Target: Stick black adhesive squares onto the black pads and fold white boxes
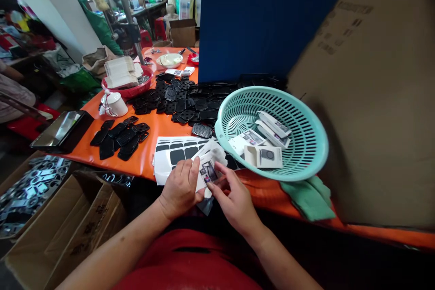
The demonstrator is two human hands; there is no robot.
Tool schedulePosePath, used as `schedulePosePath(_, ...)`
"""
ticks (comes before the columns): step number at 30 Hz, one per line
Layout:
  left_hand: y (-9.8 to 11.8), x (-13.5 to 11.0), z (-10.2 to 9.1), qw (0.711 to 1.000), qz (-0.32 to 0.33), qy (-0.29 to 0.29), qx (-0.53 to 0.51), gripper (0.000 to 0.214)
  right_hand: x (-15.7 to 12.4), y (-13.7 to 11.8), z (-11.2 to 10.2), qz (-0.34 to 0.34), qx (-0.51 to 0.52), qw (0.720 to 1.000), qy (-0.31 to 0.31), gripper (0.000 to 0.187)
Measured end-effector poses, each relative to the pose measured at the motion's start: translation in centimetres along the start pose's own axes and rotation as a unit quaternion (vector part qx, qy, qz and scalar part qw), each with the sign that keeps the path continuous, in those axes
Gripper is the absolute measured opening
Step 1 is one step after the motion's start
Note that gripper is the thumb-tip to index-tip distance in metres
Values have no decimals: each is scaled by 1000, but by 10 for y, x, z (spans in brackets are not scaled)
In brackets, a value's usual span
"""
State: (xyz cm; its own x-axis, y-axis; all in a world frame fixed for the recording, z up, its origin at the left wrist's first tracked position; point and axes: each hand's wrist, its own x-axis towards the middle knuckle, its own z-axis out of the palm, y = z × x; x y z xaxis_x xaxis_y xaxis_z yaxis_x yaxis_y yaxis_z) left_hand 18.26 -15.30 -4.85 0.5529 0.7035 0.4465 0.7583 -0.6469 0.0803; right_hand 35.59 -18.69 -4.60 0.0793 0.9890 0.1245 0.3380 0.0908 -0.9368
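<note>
Between my hands, over the table's front edge, is a small white printed box [208, 170]. My left hand [180, 188] wraps round its left side, fingers closed. My right hand [234, 195] pinches its right side between thumb and fingers. Crumpled clear plastic [219, 152] shows just behind the box. Beneath lie white sheets with black rounded stickers [166, 156]. To the right, a mint-green plastic basket [306, 163] holds several similar white boxes [272, 156]. The undersides of both hands are hidden.
Black plastic plates [183, 99] are heaped behind the sheets, with a smaller pile [118, 138] at left. A white lidded cup [114, 104] and a red basket [146, 84] stand beyond. Cardboard [374, 122] rises at right; a green cloth [309, 197] hangs below the basket.
</note>
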Motion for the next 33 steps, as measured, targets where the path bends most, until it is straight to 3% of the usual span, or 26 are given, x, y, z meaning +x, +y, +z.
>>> schedulePosePath(5, 4, 2, 6, 999, -22, -30, 34, 77, 12, 8, 6, 124, 133, 982, 42, 56)
schedulePosePath(10, 7, 6, 4, 998, -5, 25, 59, 73, 20, 1, 1, 118, 139, 983, 22, 43)
schedulePosePath(14, 8, 8, 0, 996, 17, 66, 52, 67, 18, -9, -3, 110, 110, 987, 42, 33)
schedulePosePath(21, 19, 12, -21, 992, 72, 73, 72, 51, 4, -29, -10, 191, 253, 948, -34, 35)
schedulePosePath(25, 26, 8, -33, 992, 73, 76, 69, 40, -3, -40, -12, 189, 255, 947, -60, 32)
schedulePosePath(28, 30, 0, -38, 998, 42, 55, -2, 32, -5, -46, -16, 148, 197, 966, -80, 26)
schedulePosePath(30, 32, -7, -38, 995, -6, 25, -99, 25, -7, -48, -20, 66, 140, 984, -89, 16)
schedulePosePath(32, 34, -13, -38, 968, -96, -10, -230, 25, -9, -44, -25, -36, 70, 996, -33, 8)
schedulePosePath(33, 35, -15, -37, 941, -151, -26, -302, 31, -10, -41, -28, -77, 35, 996, 14, 12)
